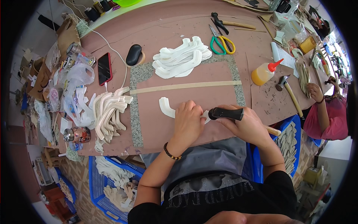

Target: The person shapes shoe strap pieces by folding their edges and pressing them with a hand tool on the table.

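A curved white strip [166,107] lies flat on the brown-covered table. Its upper left end sticks out past my left hand [189,121], whose bent fingers press it down. In my right hand [249,127] is a hammer [226,113], gripped close to its black head. The head is over the strip's right end, and I cannot tell if it touches. Part of the wooden handle shows to the right of the hand. Farther back sits a pile of similar white strips [182,58]; a bundle of cream strips [110,112] is at the left.
Scissors [222,42] and pincers [219,23] lie at the back. A glue bottle [262,73] and another hammer [289,93] are to the right, near a co-worker's hand [315,92]. A phone [104,68] lies left. Blue baskets [97,186] stand below the table edge.
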### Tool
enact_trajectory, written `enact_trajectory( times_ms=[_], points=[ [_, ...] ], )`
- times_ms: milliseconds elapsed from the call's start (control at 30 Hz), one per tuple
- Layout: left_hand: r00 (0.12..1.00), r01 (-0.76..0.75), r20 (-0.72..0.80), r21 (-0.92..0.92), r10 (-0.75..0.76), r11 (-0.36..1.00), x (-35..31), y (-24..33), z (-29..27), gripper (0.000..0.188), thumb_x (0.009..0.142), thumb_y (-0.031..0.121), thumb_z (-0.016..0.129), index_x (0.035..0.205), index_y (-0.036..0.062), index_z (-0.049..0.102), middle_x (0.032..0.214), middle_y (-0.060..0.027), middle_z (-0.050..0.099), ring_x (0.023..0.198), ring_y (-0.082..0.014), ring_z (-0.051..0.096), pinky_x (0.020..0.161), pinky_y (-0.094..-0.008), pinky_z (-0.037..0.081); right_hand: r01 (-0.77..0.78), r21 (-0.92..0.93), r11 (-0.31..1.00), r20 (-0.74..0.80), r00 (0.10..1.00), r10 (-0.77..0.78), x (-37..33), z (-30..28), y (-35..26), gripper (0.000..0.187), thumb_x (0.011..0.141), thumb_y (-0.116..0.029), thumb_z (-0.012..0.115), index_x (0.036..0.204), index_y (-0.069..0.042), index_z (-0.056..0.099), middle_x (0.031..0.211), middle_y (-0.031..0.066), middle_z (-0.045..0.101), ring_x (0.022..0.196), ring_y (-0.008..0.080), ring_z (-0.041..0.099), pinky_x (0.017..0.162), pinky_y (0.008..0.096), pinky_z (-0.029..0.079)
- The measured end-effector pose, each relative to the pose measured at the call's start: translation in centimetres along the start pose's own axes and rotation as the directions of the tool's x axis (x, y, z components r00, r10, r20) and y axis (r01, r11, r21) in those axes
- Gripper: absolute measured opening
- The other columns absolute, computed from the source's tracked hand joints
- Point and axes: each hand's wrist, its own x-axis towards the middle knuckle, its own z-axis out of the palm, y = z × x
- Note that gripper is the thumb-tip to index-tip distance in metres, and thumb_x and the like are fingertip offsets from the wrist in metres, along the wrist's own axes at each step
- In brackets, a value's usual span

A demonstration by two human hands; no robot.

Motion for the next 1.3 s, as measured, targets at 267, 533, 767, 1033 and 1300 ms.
enact_trajectory(
  times_ms=[267,533,767,1033,1300],
  points=[
    [0.981,0.132,0.149,-0.062,-0.122,0.989,0.4,0.5,0.2,0.015,0.078,0.005,0.077,0.085,0.0027,0.064,0.080,-0.0097,0.065,0.087,-0.0295,0.066,0.085,-0.0440,0.044,0.002,-0.029,1.000,0.035,0.999,-0.001,0.1,0.6,1.0,0.028,0.096,-0.026,0.068,0.117,-0.008,0.071,0.094,0.0200,0.071,0.082,0.0423,0.067,0.072,0.0479,0.055],
    [0.999,-0.038,-0.028,-0.056,0.037,0.998,-1.5,0.8,0.3,0.021,0.083,0.002,0.073,0.103,0.0040,0.076,0.085,-0.0070,0.063,0.087,-0.0269,0.062,0.094,-0.0455,0.044,0.013,-0.053,0.998,0.056,0.998,-0.010,0.5,0.4,1.3,0.028,0.096,-0.026,0.068,0.117,-0.007,0.071,0.094,0.0200,0.071,0.082,0.0414,0.068,0.072,0.0481,0.055],
    [0.960,-0.276,0.089,0.149,0.265,0.949,-1.9,0.8,0.1,0.031,0.082,0.002,0.064,0.112,-0.0053,0.069,0.100,-0.0136,0.058,0.098,-0.0322,0.058,0.105,-0.0512,0.045,0.063,-0.054,0.997,-0.007,0.998,-0.064,1.0,-0.4,0.6,0.030,0.095,-0.026,0.068,0.117,-0.006,0.070,0.095,0.0196,0.071,0.081,0.0413,0.069,0.073,0.0472,0.056],
    [0.921,-0.382,0.196,0.279,0.337,0.881,-1.6,1.0,-0.8,0.033,0.084,0.006,0.062,0.114,-0.0073,0.066,0.102,-0.0146,0.057,0.101,-0.0316,0.056,0.099,-0.0450,0.046,0.074,-0.149,0.986,-0.099,0.991,-0.090,2.1,0.1,0.8,0.031,0.096,-0.027,0.068,0.117,-0.005,0.070,0.096,0.0176,0.072,0.082,0.0402,0.069,0.072,0.0462,0.057],
    [0.876,-0.465,0.243,0.193,0.417,0.864,-1.3,-0.5,-2.3,0.027,0.084,0.007,0.065,0.108,-0.0048,0.068,0.100,-0.0107,0.058,0.096,-0.0277,0.058,0.088,-0.0422,0.046,0.075,-0.143,0.987,-0.002,0.997,-0.076,2.2,0.3,0.6,0.033,0.094,-0.024,0.071,0.122,-0.007,0.069,0.096,0.0169,0.072,0.083,0.0407,0.069,0.072,0.0455,0.057]
  ],
)
